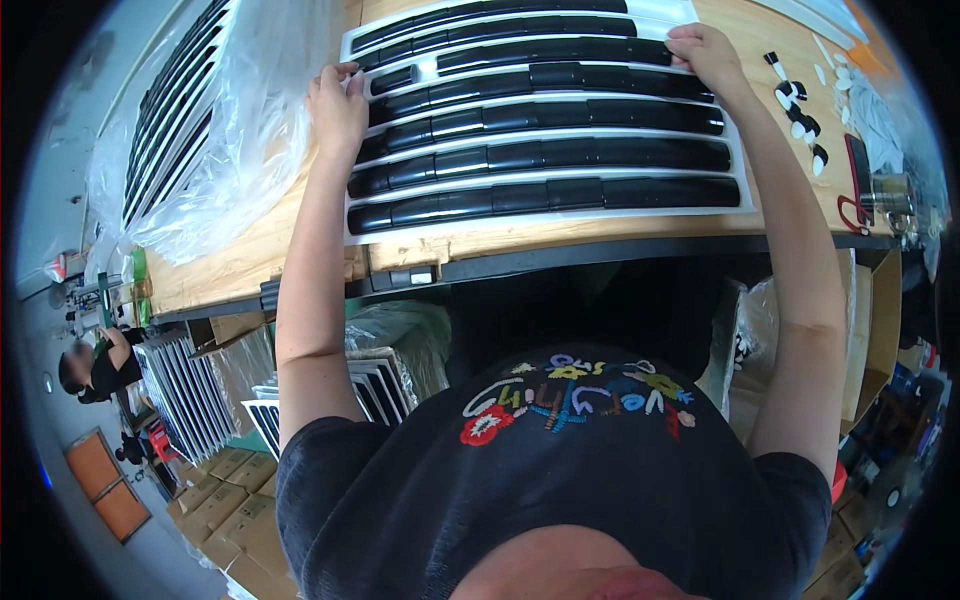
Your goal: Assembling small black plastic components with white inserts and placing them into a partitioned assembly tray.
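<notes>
A white tray (745,160) lies before me on the table, with several rows of glossy black curved strips set in it. My right hand (705,58) is at the tray's right edge, its thumb and fingers closed on the right end of a long black strip (555,52) in the third row from the far side. My left hand (338,108) is at the left edge, fingers curled together by the left ends of the rows; what they hold is hidden. Near it sits a short black piece (393,80), parted from the long strip by a white gap.
On the left, clear plastic film (240,150) partly covers another set of black strips (180,110). Small black-and-white pieces (795,105), red-handled scissors (853,213) and a metal cup (890,195) lie at right. Cartons (225,510) stand below left; a person (105,365) is farther off.
</notes>
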{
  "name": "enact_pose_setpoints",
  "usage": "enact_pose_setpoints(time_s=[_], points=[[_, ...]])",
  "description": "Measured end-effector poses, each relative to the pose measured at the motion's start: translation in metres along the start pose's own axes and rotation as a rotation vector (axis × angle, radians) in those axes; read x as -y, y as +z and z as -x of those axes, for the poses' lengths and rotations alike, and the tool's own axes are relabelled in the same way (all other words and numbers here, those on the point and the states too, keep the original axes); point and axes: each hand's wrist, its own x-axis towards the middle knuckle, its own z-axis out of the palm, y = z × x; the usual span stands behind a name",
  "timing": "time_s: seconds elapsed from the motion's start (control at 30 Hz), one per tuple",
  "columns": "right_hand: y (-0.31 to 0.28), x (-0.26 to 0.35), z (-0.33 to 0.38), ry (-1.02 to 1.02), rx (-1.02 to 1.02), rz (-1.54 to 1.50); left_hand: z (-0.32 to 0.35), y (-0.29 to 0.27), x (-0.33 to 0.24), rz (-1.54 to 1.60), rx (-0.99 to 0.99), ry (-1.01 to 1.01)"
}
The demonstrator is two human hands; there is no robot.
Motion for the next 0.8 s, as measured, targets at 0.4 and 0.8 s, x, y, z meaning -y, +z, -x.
enact_pose_setpoints(time_s=[0.4, 0.8], points=[[0.039, 0.03, 0.017, -0.172, -0.172, 0.093, 0.05, 0.021, -0.166, 0.092, 0.211, 0.66], [-0.052, -0.039, 0.08, -0.42, -0.727, 0.279, 0.073, 0.043, -0.189, -0.132, 0.257, 0.63]])
